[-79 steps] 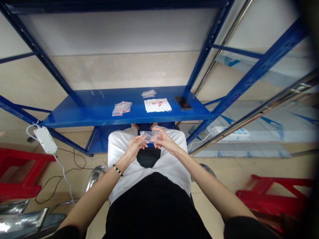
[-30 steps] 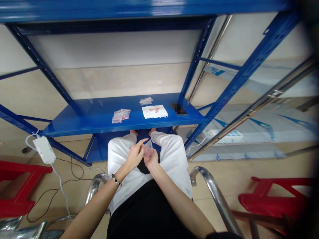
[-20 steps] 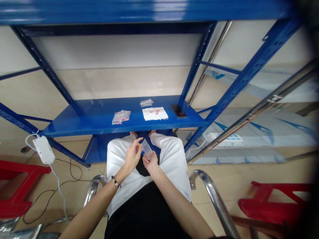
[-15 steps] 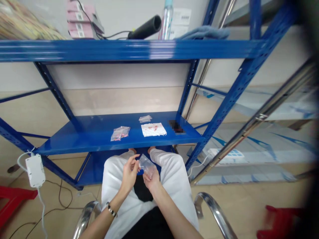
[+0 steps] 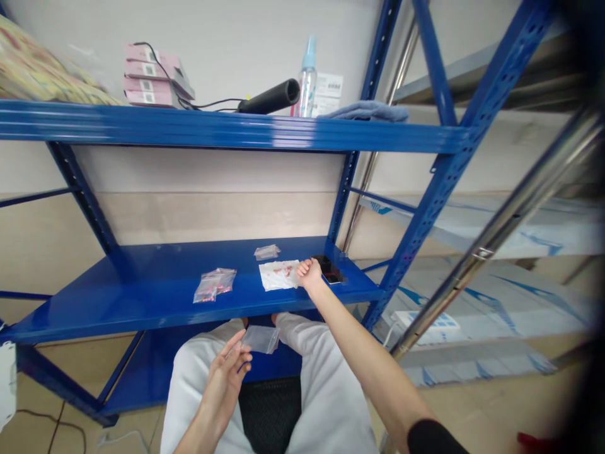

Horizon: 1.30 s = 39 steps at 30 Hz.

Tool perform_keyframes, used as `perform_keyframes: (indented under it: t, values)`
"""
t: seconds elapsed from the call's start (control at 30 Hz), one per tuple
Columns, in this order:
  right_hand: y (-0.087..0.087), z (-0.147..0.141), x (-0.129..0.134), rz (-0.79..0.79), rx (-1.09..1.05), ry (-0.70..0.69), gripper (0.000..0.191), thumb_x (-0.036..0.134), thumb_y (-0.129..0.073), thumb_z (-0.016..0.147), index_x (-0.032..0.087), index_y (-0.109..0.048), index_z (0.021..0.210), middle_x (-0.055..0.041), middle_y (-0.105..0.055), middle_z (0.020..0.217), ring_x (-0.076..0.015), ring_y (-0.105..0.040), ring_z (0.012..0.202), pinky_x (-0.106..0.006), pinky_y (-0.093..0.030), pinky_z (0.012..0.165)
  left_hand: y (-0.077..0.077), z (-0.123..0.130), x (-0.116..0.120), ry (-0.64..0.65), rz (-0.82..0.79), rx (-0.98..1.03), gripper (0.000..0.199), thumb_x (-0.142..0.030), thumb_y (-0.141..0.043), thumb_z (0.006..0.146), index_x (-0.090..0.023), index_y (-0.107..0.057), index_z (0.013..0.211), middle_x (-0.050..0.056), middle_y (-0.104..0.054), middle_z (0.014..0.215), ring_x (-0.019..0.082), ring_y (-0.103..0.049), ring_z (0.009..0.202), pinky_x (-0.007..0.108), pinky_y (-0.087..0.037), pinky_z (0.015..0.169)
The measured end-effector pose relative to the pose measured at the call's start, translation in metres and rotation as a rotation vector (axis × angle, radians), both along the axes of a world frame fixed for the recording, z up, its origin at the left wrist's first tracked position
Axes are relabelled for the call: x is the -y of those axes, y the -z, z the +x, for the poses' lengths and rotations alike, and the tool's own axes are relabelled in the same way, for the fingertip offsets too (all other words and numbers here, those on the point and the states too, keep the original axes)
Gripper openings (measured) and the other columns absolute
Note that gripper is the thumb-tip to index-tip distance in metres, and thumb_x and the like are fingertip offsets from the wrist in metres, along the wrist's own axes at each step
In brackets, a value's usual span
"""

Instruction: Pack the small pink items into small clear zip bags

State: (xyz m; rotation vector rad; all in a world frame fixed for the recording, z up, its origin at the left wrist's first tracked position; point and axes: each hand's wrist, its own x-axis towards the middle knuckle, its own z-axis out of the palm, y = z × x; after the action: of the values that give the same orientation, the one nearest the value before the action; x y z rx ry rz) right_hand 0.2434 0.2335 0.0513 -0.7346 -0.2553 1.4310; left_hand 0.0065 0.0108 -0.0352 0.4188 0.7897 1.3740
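My left hand (image 5: 225, 369) holds a small clear zip bag (image 5: 261, 339) by one end, pinched between the fingers above my lap. No contents show in the bag. Out over the blue shelf, my right hand (image 5: 308, 272) is closed, its fingers curled at the right edge of a white sheet (image 5: 274, 284). Small reddish pieces (image 5: 286, 272) lie on that sheet. Whether the right fingers hold anything is hidden. Left of the sheet rests a pile of clear bags with red and pink bits (image 5: 215, 285). Behind it lies a small stack of clear bags (image 5: 267, 252).
A dark phone (image 5: 328, 268) lies just right of my right hand. Overhead, the upper shelf's blue beam (image 5: 189, 129) carries pink boxes (image 5: 154, 79), a black tube (image 5: 269, 98), a spray bottle (image 5: 308, 79) and a blue cloth (image 5: 368, 110). A blue upright (image 5: 425, 195) stands at right.
My right hand has left the bag and reached forward to the white sheet, now closed. The left hand keeps the bag. The view has tilted up and shifted.
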Motion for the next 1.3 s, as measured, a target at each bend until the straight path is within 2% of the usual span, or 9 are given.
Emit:
perform_keyframes:
  t: [0.07,0.17,0.47,0.67,0.83,1.1,1.3]
  values:
    - [0.002,0.004,-0.029,-0.041,0.04,0.017,0.041,0.03,-0.02,0.1,0.023,-0.018,0.059,0.0096,-0.018,0.038,-0.0068,-0.016,0.028,-0.018,-0.013,0.028,-0.001,0.0,0.0,-0.003,0.0,0.011,0.057,-0.025,-0.081,0.073,-0.015,-0.061,0.126,0.006,-0.068,0.086,0.011,-0.061,0.07,0.022,-0.048,0.065]
    - [0.014,0.007,-0.056,-0.087,0.103,0.054,0.04,0.03,-0.019,0.101,0.024,-0.021,0.061,0.0101,-0.021,0.038,-0.0064,-0.017,0.027,-0.018,-0.011,0.027,-0.002,-0.001,0.001,-0.007,-0.025,0.035,0.057,-0.024,-0.081,0.073,-0.015,-0.061,0.126,0.005,-0.066,0.084,0.01,-0.058,0.067,0.022,-0.046,0.063]
    - [0.037,-0.005,-0.089,-0.059,0.29,0.168,0.039,0.034,-0.032,0.1,0.023,-0.03,0.062,0.0078,-0.033,0.038,-0.007,-0.028,0.028,-0.017,-0.017,0.028,-0.001,-0.002,0.002,-0.006,-0.047,0.03,0.056,-0.026,-0.08,0.074,-0.016,-0.061,0.126,0.005,-0.066,0.086,0.009,-0.055,0.064,0.021,-0.044,0.062]
    - [0.046,-0.012,-0.094,0.004,0.382,0.25,0.04,0.036,-0.035,0.099,0.023,-0.036,0.061,0.0065,-0.04,0.039,-0.0076,-0.037,0.029,-0.017,-0.026,0.029,-0.002,-0.002,0.001,-0.023,-0.062,0.027,0.057,-0.027,-0.081,0.072,-0.017,-0.063,0.125,0.005,-0.066,0.085,0.008,-0.054,0.063,0.021,-0.043,0.061]
    - [0.047,-0.013,-0.092,0.043,0.422,0.263,0.04,0.037,-0.036,0.099,0.023,-0.04,0.062,0.0058,-0.044,0.038,-0.0085,-0.041,0.029,-0.018,-0.032,0.029,-0.004,-0.001,0.002,-0.023,-0.053,0.035,0.057,-0.029,-0.082,0.071,-0.017,-0.064,0.123,0.005,-0.067,0.085,0.009,-0.055,0.063,0.022,-0.043,0.062]
    - [0.04,-0.012,-0.083,0.067,0.464,0.211,0.042,0.039,-0.038,0.099,0.021,-0.045,0.063,0.0016,-0.054,0.042,-0.0115,-0.056,0.037,-0.019,-0.045,0.038,-0.006,-0.001,0.002,-0.026,-0.041,0.066,0.057,-0.027,-0.082,0.071,-0.018,-0.063,0.124,0.006,-0.068,0.087,0.009,-0.054,0.062,0.021,-0.041,0.058]
    - [0.031,-0.013,-0.067,0.097,0.491,0.128,0.047,0.039,-0.034,0.101,0.019,-0.048,0.061,-0.0036,-0.059,0.044,-0.0161,-0.066,0.046,-0.019,-0.046,0.039,-0.003,0.0,0.0,-0.036,-0.031,0.064,0.06,-0.027,-0.082,0.071,-0.017,-0.062,0.126,0.006,-0.068,0.086,0.007,-0.055,0.061,0.02,-0.043,0.058]
